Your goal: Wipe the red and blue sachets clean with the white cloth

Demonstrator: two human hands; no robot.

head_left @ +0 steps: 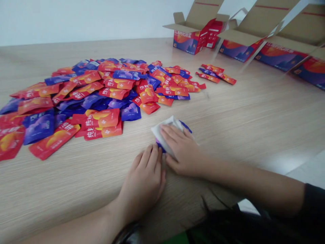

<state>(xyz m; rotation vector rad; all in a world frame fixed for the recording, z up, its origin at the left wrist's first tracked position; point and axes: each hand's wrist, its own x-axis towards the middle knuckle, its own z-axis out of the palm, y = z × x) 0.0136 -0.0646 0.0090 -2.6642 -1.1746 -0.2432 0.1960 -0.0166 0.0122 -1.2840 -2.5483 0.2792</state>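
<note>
Long wood-look worktop [228, 135] here, and everything sits around one big pile of sachets [114, 93], red-orange and purple-blue, jumbled and overlapping. Off past the right side of that pile are open cardboard boxes [186, 41] with the same bright print and a "40" on the fronts, flaps up. Just right of the pile, a small bunch of sachets [215, 73] lies apart from it.

In front of the pile and a bit to its right, both hands are working close together. A dark sleeve [315, 203] ends well up the right arm. The right hand [181, 150] lies over a white sheet [162, 130], its fingers [172, 135] spread fairly wide and pressing down, not pinching. A purple sachet [186, 126] peeks out from under that sheet, mostly hidden. The left hand [143, 179] rests on the worktop right beside it, fingers [152, 157] narrow and close together, tips touching the purple sachet, holding nothing.

Tip: flat fingers and even pressure seem best here, since a slick sachet could easily skid out from under the sheet.
</note>
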